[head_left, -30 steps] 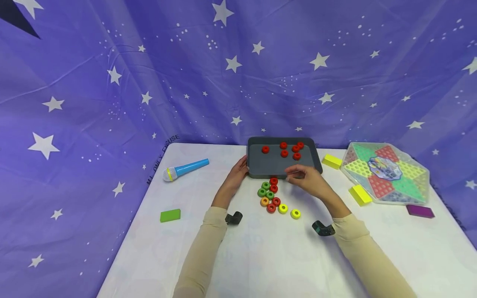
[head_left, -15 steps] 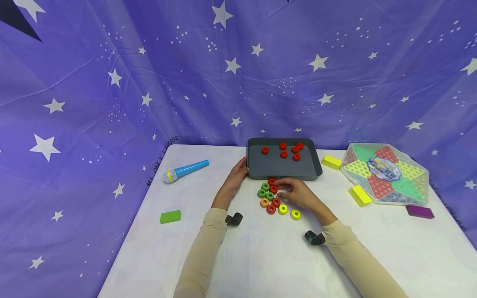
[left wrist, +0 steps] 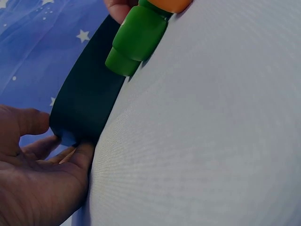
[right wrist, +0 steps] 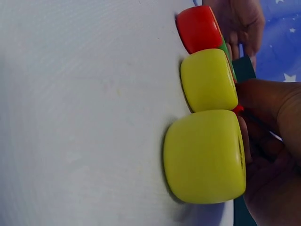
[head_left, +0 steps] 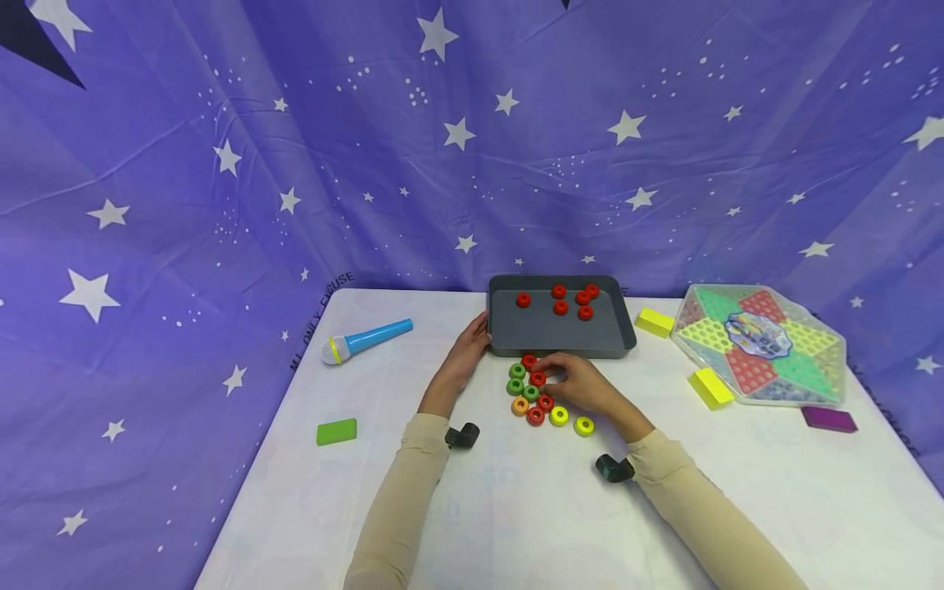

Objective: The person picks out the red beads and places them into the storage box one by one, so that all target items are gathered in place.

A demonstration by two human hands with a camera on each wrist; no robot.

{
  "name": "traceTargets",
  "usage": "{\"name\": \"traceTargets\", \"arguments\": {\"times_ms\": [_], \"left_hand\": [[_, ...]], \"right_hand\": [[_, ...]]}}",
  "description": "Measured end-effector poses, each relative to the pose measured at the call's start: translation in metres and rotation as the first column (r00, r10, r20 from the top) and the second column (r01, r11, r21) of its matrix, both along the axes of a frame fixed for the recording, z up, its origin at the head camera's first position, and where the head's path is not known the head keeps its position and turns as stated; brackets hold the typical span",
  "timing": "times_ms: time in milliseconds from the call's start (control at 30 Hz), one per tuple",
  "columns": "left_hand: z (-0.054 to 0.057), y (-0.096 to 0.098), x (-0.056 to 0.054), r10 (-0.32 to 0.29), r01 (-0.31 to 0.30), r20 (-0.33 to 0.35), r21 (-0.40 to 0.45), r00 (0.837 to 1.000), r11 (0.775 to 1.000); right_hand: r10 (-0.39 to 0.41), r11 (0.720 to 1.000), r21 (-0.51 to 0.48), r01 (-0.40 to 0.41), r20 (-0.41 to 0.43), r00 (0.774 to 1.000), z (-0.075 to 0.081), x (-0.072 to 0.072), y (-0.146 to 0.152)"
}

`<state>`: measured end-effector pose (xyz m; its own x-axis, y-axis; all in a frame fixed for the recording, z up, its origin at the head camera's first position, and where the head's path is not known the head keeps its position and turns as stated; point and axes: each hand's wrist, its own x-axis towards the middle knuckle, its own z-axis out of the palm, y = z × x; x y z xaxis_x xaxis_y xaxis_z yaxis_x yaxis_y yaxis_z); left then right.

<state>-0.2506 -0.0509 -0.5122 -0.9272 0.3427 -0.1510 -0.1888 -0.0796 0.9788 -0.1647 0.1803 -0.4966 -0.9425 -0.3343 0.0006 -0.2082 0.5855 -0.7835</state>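
Observation:
In the head view my left hand (head_left: 464, 352) rests against the left wall of a dark grey tray (head_left: 561, 344). The left wrist view shows its thumb touching the rim and its loosely bent fingers along the outside. My right hand (head_left: 583, 383) is just in front of the tray, thumb and index finger pinching a red ring-shaped bead (head_left: 537, 378). Another red bead (head_left: 528, 360) lies just beyond it. Green beads (head_left: 515, 386), an orange bead (head_left: 519, 406), more red beads (head_left: 536, 416) and yellow beads (head_left: 559, 416) lie around. Several red beads (head_left: 560, 307) sit inside the tray.
A blue toy microphone (head_left: 369, 340) and a green block (head_left: 336, 432) lie at the left. To the right are yellow blocks (head_left: 711, 388), a hexagonal game board (head_left: 760, 340) and a purple block (head_left: 829, 419). A starry purple curtain (head_left: 413, 180) hangs behind the table.
My right hand has come from the tray's front edge down and left to the red beads, taking one between finger and thumb. Nearby beads have shifted slightly left. My left hand stays put.

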Motion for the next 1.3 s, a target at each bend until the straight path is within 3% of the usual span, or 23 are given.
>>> {"name": "traceTargets", "arguments": {"times_ms": [167,333,600,1000,1300], "left_hand": [[0.001,-0.001,0.000,-0.029,0.029,0.006,0.007,1.000,1.000],[-0.002,0.001,0.000,0.011,-0.011,0.001,0.004,1.000,1.000],[-0.003,0.001,0.000,0.017,-0.017,-0.006,0.008,1.000,1.000],[-0.002,0.001,0.000,0.018,-0.018,-0.011,0.020,1.000,1.000],[-0.001,0.002,0.002,0.028,-0.027,-0.011,0.032,1.000,0.999]], "right_hand": [[-0.016,1.000,0.003,0.016,0.031,0.999,0.001,0.001,-0.002],[-0.016,1.000,0.012,0.016,0.033,0.999,0.001,0.001,-0.002],[-0.031,0.999,0.015,0.031,0.020,0.999,0.002,0.003,-0.002],[-0.064,0.998,-0.024,0.063,-0.017,0.998,0.031,0.001,-0.003],[-0.116,0.993,-0.034,0.115,-0.038,0.992,0.049,-0.018,0.002]]}}
